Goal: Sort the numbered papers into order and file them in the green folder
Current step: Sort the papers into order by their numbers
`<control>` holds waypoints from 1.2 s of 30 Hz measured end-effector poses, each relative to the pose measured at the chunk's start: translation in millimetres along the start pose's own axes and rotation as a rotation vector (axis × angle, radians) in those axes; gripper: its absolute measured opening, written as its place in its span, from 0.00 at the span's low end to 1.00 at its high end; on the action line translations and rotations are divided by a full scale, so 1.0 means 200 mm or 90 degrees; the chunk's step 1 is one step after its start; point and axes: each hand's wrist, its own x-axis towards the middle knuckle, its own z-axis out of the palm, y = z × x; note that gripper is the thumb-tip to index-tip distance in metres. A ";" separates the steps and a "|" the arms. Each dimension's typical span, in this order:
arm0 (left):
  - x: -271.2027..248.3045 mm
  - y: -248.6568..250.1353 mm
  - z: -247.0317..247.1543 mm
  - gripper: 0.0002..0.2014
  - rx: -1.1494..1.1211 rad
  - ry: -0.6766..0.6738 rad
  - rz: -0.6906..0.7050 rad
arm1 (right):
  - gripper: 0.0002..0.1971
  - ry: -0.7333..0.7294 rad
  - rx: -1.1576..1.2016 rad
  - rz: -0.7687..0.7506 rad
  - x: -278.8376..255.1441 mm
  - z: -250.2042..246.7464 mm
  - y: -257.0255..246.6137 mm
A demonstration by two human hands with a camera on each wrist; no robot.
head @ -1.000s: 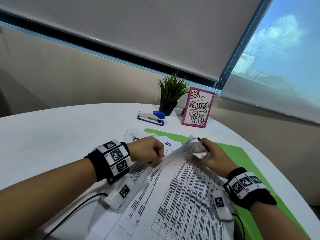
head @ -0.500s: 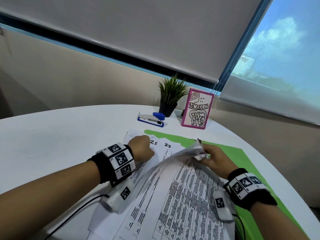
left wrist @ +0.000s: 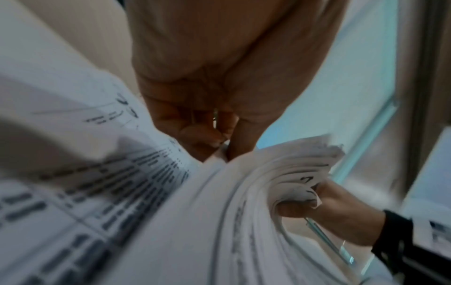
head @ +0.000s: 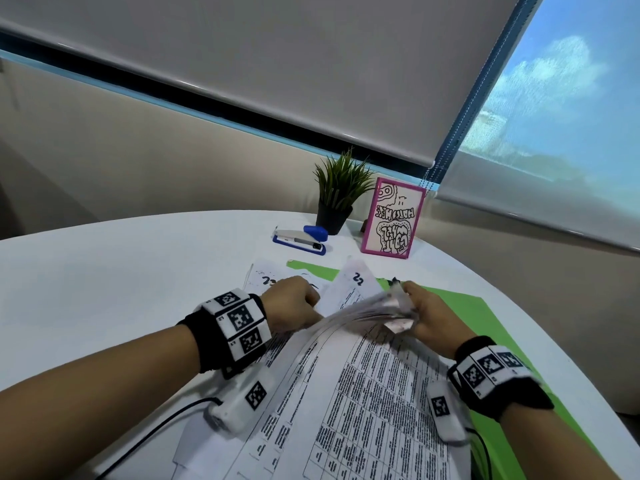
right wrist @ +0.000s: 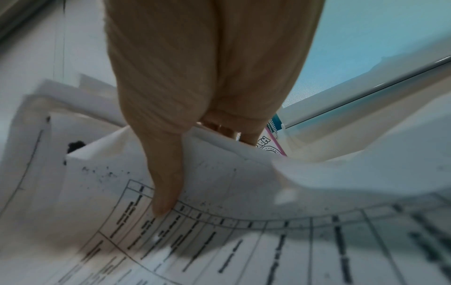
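My right hand [head: 427, 315] grips the bent-up papers [head: 363, 375], hiding the green folder [head: 460, 306]; my left hand [head: 294, 299] pinches one sheet [head: 353, 285]; stapler [head: 299, 239] near the far edge.

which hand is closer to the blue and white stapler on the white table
Left. The left hand lies just in front of the blue and white stapler; the right hand is farther to its right, gripping the paper stack.

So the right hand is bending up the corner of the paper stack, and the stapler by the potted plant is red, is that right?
Not quite: the stapler beside the potted plant is blue and white, not red, as the head view shows. The rest holds: the right hand is bending up the corner of the paper stack.
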 end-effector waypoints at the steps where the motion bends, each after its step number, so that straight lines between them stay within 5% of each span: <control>1: 0.00 0.00 0.00 0.19 0.034 0.016 0.030 | 0.24 0.008 0.007 0.003 0.00 0.00 -0.01; 3: 0.00 0.00 0.00 0.19 0.090 0.044 0.071 | 0.31 0.015 -0.001 0.005 0.01 -0.01 -0.02; 8: 0.00 0.00 -0.01 0.21 0.090 0.078 0.089 | 0.27 0.021 0.079 0.021 0.01 0.00 -0.01; 14: 0.00 -0.03 -0.02 0.26 -0.112 -0.005 0.097 | 0.32 0.032 0.096 0.009 0.00 -0.01 -0.01; 20: 0.02 -0.04 0.00 0.24 -0.210 -0.011 0.006 | 0.32 0.026 0.131 -0.017 -0.01 -0.01 -0.02; 32: 0.06 -0.06 0.02 0.20 -0.035 0.053 -0.031 | 0.11 0.035 0.050 -0.025 -0.02 -0.01 -0.01; 36: 0.04 -0.05 0.01 0.26 -0.038 0.090 -0.032 | 0.08 0.031 0.034 -0.025 -0.01 0.00 -0.02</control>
